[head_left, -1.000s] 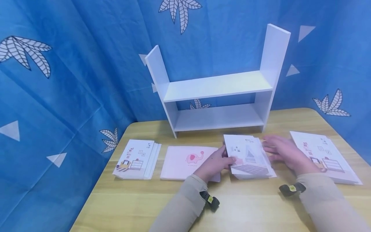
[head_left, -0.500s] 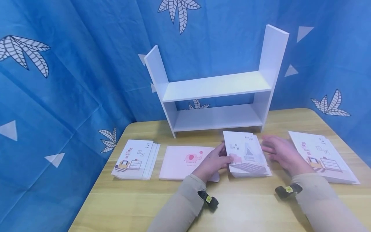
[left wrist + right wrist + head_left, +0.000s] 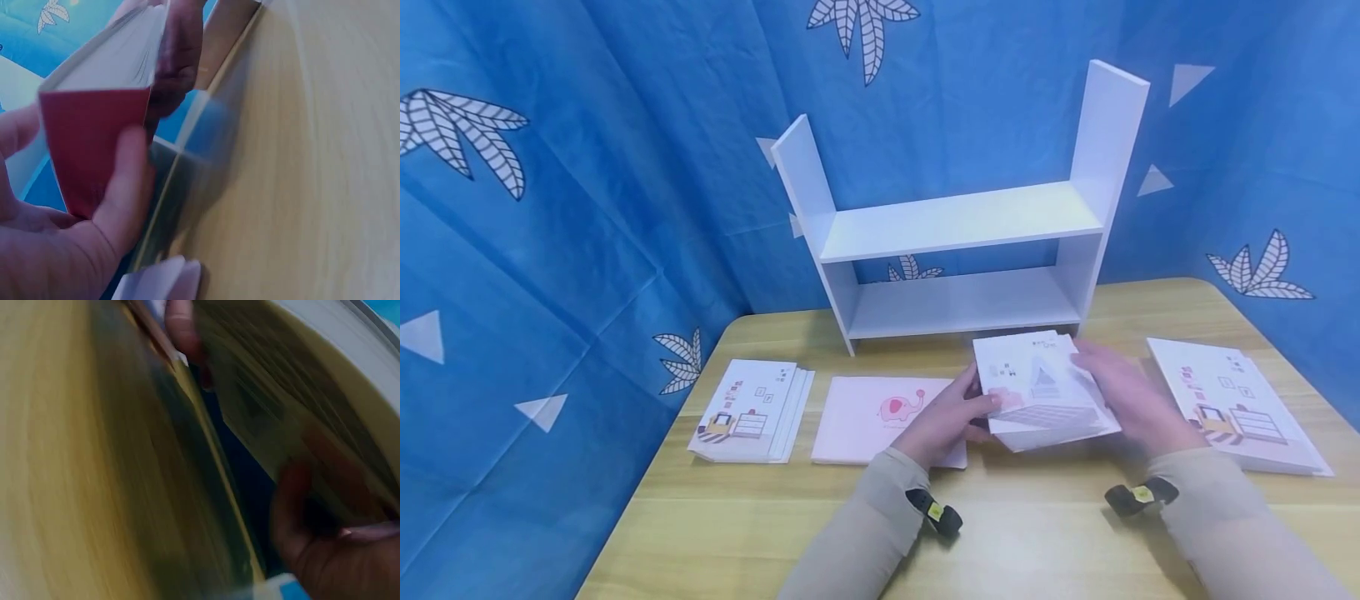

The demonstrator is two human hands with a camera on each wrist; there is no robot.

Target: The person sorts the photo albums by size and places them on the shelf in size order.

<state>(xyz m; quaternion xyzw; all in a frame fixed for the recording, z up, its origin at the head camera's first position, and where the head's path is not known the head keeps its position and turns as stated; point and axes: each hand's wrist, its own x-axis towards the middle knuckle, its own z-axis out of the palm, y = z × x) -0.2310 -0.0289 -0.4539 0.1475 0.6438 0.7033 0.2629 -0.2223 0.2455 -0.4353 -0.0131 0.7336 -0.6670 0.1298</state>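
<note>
I held a stack of booklets [image 3: 1041, 390] between both hands just above the wooden surface [image 3: 1022, 533], in front of the white shelf unit [image 3: 958, 225]. The top cover was white, printed with a small room scene: a pink armchair, a draped canopy and a gridded rug. In the left wrist view the stack's near end showed red, with pale page edges fanning above it. My left hand [image 3: 951, 417] gripped the stack's left edge, thumb curled over the cover and fingers beneath. My right hand [image 3: 1123, 392] lay against the right edge, its fingers tucked under the stack in the blurred right wrist view. The stack tilted slightly, its near edge lifted off the surface. A pink elephant booklet [image 3: 880, 417] lay just left of my left hand, with a further pile [image 3: 752, 412] beyond it and another pile [image 3: 1236, 404] just right of my right hand.
</note>
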